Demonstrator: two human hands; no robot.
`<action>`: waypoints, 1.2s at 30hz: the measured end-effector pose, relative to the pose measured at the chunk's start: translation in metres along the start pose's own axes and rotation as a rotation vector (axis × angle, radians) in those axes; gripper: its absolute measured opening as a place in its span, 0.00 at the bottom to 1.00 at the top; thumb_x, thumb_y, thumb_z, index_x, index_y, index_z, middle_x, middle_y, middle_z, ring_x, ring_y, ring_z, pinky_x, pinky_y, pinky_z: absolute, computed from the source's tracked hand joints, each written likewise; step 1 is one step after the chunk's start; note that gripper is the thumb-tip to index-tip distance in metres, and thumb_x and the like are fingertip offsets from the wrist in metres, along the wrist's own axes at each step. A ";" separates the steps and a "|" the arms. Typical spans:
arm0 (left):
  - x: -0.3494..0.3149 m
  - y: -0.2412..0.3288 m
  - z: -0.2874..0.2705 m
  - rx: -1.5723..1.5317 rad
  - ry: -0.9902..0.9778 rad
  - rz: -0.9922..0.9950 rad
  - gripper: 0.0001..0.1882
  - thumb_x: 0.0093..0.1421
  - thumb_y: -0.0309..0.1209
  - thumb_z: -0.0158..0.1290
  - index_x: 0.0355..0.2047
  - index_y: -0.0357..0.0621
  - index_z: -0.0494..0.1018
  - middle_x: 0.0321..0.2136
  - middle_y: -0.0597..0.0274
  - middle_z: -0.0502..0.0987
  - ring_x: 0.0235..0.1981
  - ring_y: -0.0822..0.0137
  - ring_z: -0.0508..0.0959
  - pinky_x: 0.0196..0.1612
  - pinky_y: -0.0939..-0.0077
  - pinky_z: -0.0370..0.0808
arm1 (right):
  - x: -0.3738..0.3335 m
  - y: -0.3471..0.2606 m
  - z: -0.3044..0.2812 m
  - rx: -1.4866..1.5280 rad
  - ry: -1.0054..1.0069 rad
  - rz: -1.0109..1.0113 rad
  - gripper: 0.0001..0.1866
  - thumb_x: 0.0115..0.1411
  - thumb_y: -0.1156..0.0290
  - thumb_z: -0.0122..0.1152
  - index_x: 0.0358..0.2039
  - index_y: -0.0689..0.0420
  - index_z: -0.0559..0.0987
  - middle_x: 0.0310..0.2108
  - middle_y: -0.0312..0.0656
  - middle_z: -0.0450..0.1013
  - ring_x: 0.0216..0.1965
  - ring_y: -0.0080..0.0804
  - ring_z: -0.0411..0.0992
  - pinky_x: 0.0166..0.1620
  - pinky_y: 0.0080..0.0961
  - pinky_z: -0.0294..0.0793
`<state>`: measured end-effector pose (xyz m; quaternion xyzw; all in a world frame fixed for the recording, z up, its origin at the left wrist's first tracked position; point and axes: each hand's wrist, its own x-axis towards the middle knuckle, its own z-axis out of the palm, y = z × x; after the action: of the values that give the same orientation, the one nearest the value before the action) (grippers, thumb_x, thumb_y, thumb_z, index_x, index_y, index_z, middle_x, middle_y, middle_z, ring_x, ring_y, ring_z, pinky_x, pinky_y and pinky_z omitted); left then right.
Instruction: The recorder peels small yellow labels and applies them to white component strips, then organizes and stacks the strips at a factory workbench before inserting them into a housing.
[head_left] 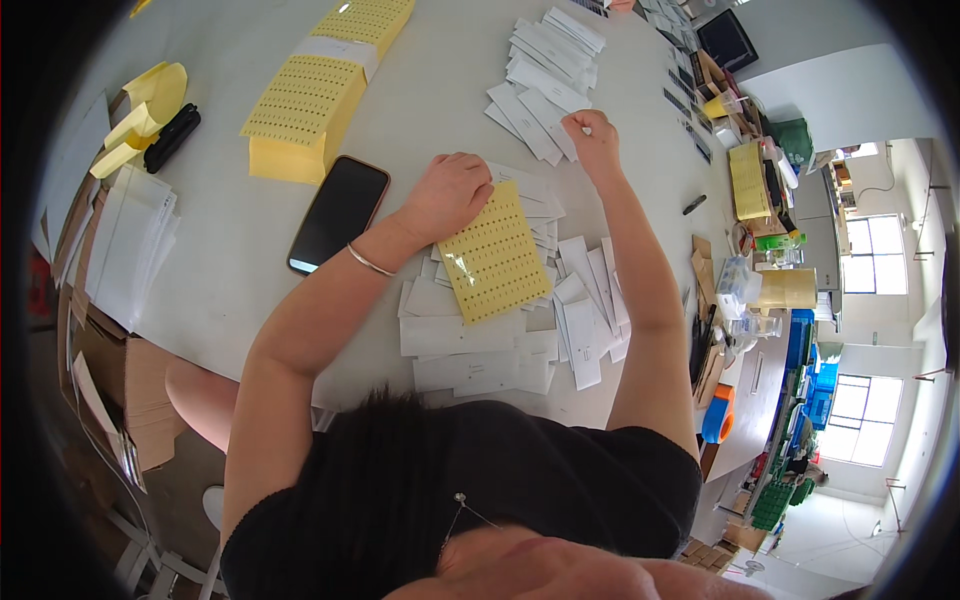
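A yellow sheet with rows of small dark marks [497, 258] lies slanted over a spread of white paper slips [460, 335] at the table's near middle. My left hand [452, 193], with a bracelet on its wrist, is closed at the sheet's upper left corner, fingers curled over that edge. My right hand [597, 143] is farther out, beside a fanned pile of white slips [540, 105]. Its fingers are pinched together; what sits between them, if anything, is too small to make out. A black-screened phone [340, 215] lies left of my left forearm.
A tall stack of yellow sheets [310, 95] with a white band stands at the far left. Near the left edge are a black stapler-like object [172, 138] and curled yellow paper [150, 105]. Another slip pile [592, 310], a black pen [694, 205] and an orange-blue tape dispenser [718, 414] are rightward.
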<state>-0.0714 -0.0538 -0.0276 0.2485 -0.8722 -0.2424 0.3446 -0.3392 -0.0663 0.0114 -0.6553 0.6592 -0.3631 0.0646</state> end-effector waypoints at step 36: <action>0.000 -0.004 0.002 -0.067 0.009 0.043 0.05 0.53 0.27 0.48 0.28 0.39 0.71 0.34 0.58 0.71 0.42 0.57 0.71 0.48 0.63 0.66 | -0.048 -0.091 -0.023 0.280 -0.598 0.003 0.08 0.53 0.75 0.59 0.35 0.56 0.79 0.36 0.38 0.74 0.41 0.30 0.71 0.49 0.29 0.66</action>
<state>-0.0716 -0.0561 -0.0313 0.2191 -0.8673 -0.2629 0.3615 -0.2717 -0.0027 0.0605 -0.7168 0.5554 -0.2416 0.3455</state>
